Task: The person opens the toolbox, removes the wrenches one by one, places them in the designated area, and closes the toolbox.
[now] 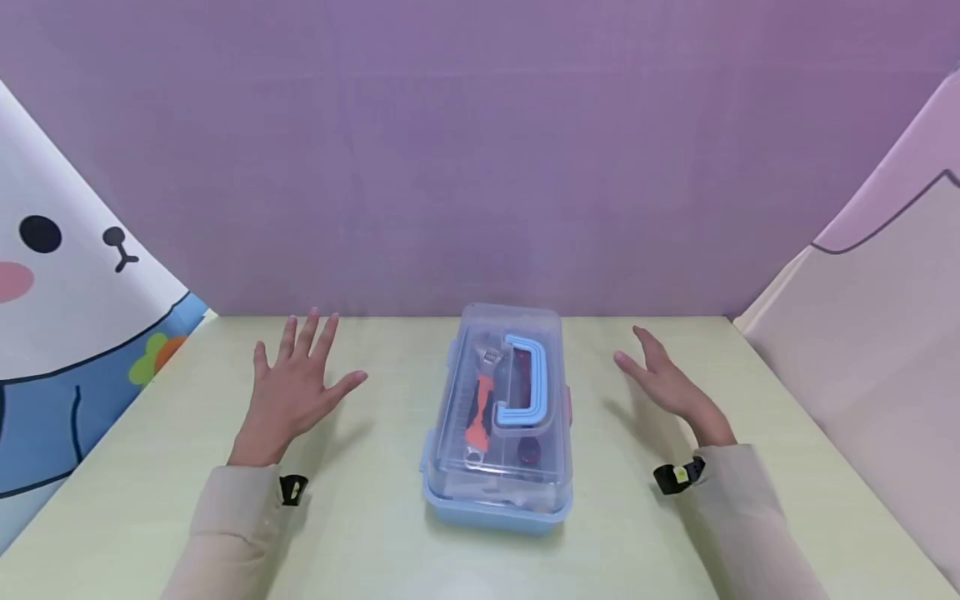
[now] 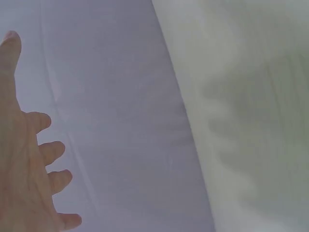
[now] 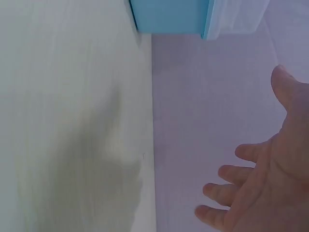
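Note:
A toolbox [image 1: 498, 492] with a clear lid and light blue base stands lengthwise on the table, its lid down. On the lid lies a folded blue handle [image 1: 537, 381]. Through the plastic I see an orange-handled adjustable wrench [image 1: 482, 408] and a dark purple round thing [image 1: 528, 450]. To the left of the box my left hand [image 1: 288, 400] hovers with fingers spread, holding nothing. My right hand [image 1: 670, 385] is held over the table on the other side, fingers extended and nothing in it. The right wrist view catches a corner of the blue base [image 3: 171, 17].
The pale table [image 1: 375, 542] ends at a purple backdrop [image 1: 480, 167]. A cartoon-printed panel [image 1: 75, 333] borders the left side, and another printed panel [image 1: 885, 350] the right. Black wrist straps [image 1: 678, 477] sit on both sleeves.

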### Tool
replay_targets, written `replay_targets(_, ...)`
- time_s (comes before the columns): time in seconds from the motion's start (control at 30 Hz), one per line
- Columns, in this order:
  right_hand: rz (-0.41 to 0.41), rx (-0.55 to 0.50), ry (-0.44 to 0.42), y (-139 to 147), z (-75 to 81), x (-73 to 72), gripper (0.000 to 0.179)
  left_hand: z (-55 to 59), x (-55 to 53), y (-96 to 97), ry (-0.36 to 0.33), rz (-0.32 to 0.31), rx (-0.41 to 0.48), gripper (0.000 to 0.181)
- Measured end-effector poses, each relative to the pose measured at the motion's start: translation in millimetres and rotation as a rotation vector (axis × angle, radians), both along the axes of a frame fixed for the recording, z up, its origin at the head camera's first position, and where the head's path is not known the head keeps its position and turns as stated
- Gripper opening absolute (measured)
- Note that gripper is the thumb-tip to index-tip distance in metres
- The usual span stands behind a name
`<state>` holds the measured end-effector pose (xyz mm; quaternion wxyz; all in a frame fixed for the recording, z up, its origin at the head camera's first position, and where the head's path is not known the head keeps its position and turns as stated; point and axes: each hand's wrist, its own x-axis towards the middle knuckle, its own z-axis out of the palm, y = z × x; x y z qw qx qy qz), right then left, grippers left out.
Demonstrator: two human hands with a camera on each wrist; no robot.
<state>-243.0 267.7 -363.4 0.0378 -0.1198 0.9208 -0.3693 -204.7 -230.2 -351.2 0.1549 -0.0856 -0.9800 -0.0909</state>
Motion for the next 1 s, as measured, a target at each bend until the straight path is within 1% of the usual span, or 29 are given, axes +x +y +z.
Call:
replay_targets(0.13, 0.029, -0.058, -0.056, -6.1, 2.8, 3.8, 0.077, 6.9, 3.4, 3.4, 0.009, -0.009, -0.012, 0.087)
replay_targets(0.27, 0.032, -0.092, -0.108, -11.3, 8.5, 9.0, 0.076, 16.9, 6.2, 9.0, 0.019, -0.025, -0.02, 0.087)
replay_targets(0.4, 0.047, -0.15, -0.167, -14.2, 12.3, 15.2, 0.075, 26.1, 9.8, 13.8, 0.013, -0.04, -0.025, 0.089)
replay_targets(0.5, 0.074, -0.197, -0.212, -15.8, 11.3, 18.0, 0.073, 31.0, 13.6, 17.0, 0.022, -0.05, -0.043, 0.09)
replay_targets(0.67, 0.105, -0.256, -0.261, -19.6, 5.4, 20.7, 0.071, 36.6, 20.2, 26.7, 0.036, -0.08, -0.082, 0.09)
replay_targets(0.73, 0.095, -0.285, -0.277, -22.6, 3.4, 22.0, 0.072, 38.9, 23.2, 31.7, 0.047, -0.09, -0.098, 0.09)
replay_targets(0.93, -0.009, -0.374, -0.314, -34.9, -0.6, 24.1, 0.072, 45.7, 30.5, 49.3, 0.1, -0.144, -0.139, 0.092)
replay_targets(1.0, -0.027, -0.398, -0.327, -39.0, -1.6, 25.0, 0.071, 46.5, 32.9, 55.3, 0.114, -0.165, -0.151, 0.093)
